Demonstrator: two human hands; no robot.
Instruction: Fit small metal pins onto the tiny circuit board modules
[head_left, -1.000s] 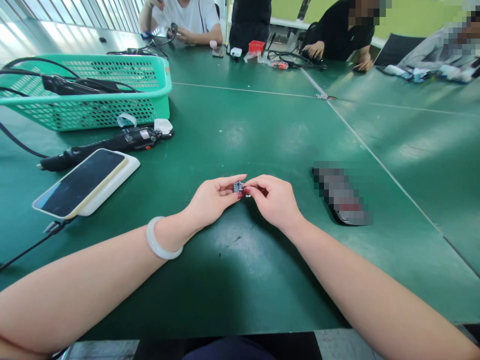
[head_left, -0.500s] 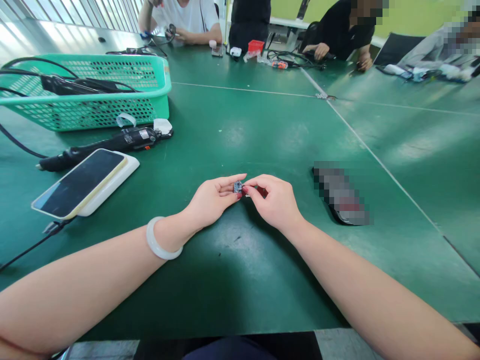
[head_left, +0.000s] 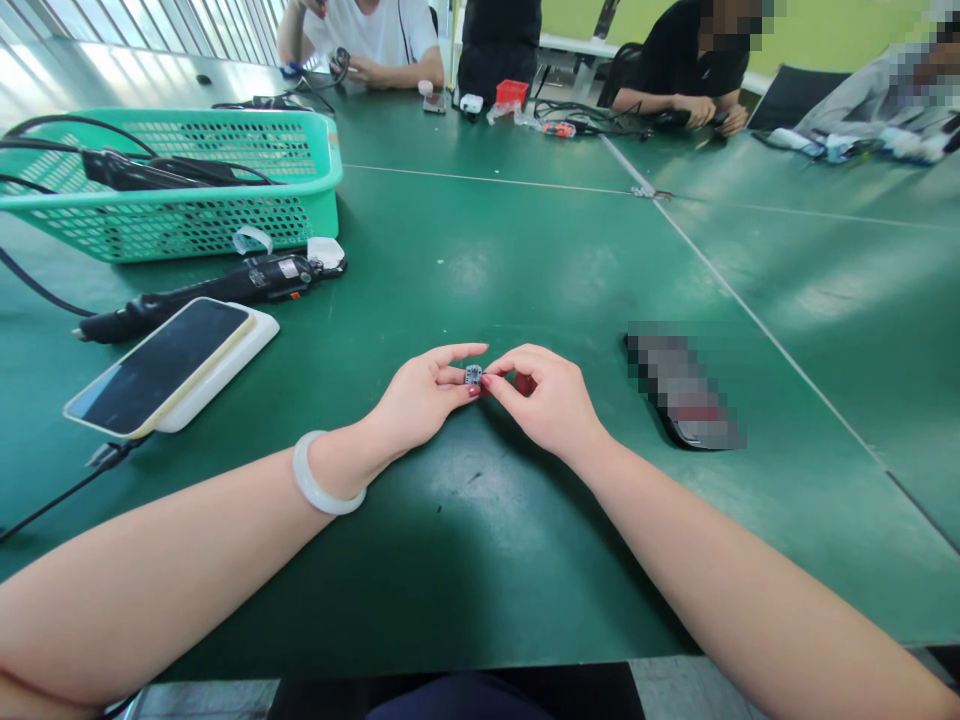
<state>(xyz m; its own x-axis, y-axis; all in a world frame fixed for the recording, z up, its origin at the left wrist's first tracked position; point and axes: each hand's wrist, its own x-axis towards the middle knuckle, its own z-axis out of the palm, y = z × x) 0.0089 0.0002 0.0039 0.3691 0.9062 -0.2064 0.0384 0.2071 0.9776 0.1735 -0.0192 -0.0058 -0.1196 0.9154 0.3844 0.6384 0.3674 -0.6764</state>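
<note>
My left hand [head_left: 424, 395] and my right hand [head_left: 546, 395] meet at the middle of the green table [head_left: 480, 270], fingertips pinched together. Between them sits a tiny grey electronic part [head_left: 473, 375], held by the fingertips of both hands just above the table top. A white bangle [head_left: 319, 478] circles my left wrist. Both forearms rest on the table.
A phone on a white pad [head_left: 169, 365] lies at the left, behind it a black corded tool [head_left: 217, 290] and a teal basket [head_left: 172, 180] with cables. A blurred dark object [head_left: 682, 385] lies at the right. Other people work at the far edge with cables and small parts.
My fingers have shifted slightly on the small part, the left forefinger curling a little higher. At the far edge a person's hands have moved to the right.
</note>
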